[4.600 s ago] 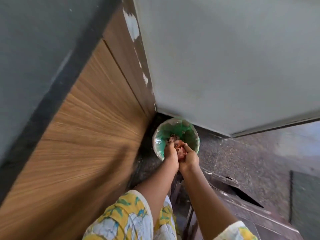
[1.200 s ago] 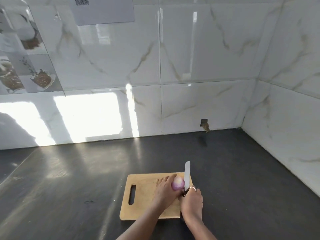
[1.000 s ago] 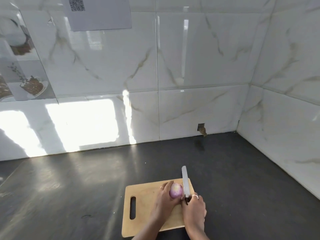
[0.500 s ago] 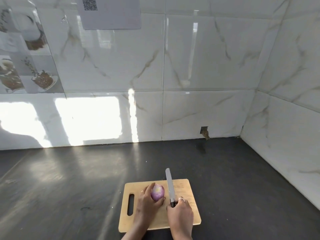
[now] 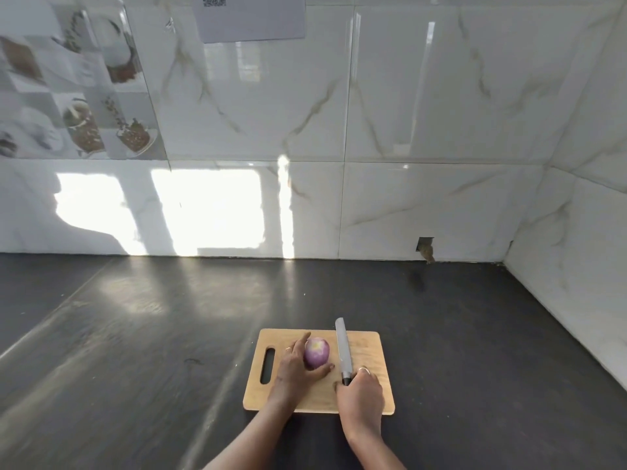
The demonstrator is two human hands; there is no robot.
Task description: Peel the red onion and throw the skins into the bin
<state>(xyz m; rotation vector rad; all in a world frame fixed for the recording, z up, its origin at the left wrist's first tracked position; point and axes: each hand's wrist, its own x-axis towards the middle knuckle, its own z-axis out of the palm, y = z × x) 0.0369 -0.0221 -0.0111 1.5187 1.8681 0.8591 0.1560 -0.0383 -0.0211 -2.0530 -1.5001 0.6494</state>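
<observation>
Roughly lower centre of frame: wooden board flat on dark counter, handle slot at its left end. Onion sits on the board, a little left of the board's middle. Its surface is smooth purple with a pale whitish patch on top; no loose skin shows on it.

Left hand holds the onion. Its fingers are curved round the left and far side, and the thumb is pressed to the near side. Ring on one finger.

Right hand is over the board's lower right part, fingers curled tight round the handle of a knife, and also wears a ring. The blade points toward the top of the frame, its tip just past the board's far edge. It lies just right of the onion with a narrow gap between them. Cannot tell whether the blade touches the board.

Behind the counter is a glossy marble-look tiled wall with a bright sun patch left of centre. A paper sheet with a QR code is at the top edge. Small hole in the tile at the wall's base, right of centre. A second tiled wall closes the right edge.
</observation>
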